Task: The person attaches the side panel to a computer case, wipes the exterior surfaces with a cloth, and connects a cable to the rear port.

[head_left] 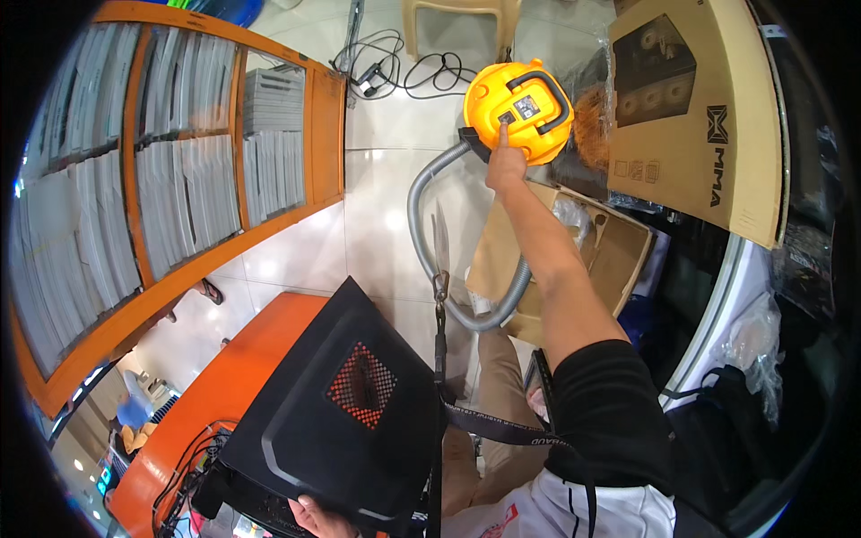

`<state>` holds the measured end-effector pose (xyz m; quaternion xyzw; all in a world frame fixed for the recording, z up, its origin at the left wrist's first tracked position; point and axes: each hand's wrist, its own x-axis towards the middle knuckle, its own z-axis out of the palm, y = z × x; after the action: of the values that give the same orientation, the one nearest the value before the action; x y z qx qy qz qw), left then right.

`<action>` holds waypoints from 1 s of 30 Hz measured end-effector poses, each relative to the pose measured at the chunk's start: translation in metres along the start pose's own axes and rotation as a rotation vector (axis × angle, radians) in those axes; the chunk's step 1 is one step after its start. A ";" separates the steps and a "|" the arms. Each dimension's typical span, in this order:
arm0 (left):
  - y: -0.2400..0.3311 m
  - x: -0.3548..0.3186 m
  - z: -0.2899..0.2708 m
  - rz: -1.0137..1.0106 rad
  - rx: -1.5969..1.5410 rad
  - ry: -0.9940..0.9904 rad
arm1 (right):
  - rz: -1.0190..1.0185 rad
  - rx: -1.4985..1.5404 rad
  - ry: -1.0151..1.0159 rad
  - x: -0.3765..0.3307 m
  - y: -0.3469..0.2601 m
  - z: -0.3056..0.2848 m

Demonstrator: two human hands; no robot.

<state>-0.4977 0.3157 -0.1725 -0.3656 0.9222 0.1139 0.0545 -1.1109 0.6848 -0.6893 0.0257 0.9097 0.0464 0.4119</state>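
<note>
My right hand [505, 164] reaches far out and down, index finger pressed on the switch panel atop a round yellow vacuum cleaner [520, 108] standing on the white tiled floor. A grey ribbed hose [421, 224] curves from the vacuum's side back toward my legs. My left hand [316, 517] grips the lower edge of a black computer case [345, 412] with a red mesh vent, which rests tilted on an orange table [211, 394].
An orange-framed shelf [134, 179] filled with grey boxes stands at the left. Cardboard boxes [700, 108] and an open carton [610, 242] lie at the right. Cables [395, 67] sprawl on the floor beside a beige plastic chair [462, 22]. Wires [184, 475] trail off the table.
</note>
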 end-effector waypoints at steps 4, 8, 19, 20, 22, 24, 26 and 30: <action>0.023 0.011 0.009 0.083 0.063 0.034 | -0.058 0.008 0.273 -0.030 -0.014 -0.023; 0.085 0.027 0.002 -0.216 -0.881 0.110 | -0.092 0.575 0.336 -0.139 0.023 -0.009; 0.065 -0.030 -0.081 -0.097 -0.976 0.183 | 0.474 0.359 0.223 -0.354 0.200 0.181; 0.056 -0.042 -0.085 0.001 -1.011 0.219 | 0.348 0.374 0.297 -0.371 0.193 0.177; 0.036 -0.082 -0.102 -0.070 -1.244 0.248 | 0.059 0.465 0.350 -0.416 0.161 0.161; 0.008 -0.115 -0.122 -0.054 -1.096 0.322 | -0.317 0.859 0.175 -0.480 0.115 0.148; -0.021 -0.152 -0.144 -0.072 -1.153 0.382 | -0.572 1.174 -0.048 -0.553 0.061 0.135; -0.109 -0.208 -0.178 -0.008 -1.565 0.534 | -0.707 1.510 -0.398 -0.697 -0.016 0.107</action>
<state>-0.2750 0.3315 0.0198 -0.3159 0.5571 0.6321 -0.4363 -0.5710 0.6163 -0.2407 0.0157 0.5621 -0.7082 0.4268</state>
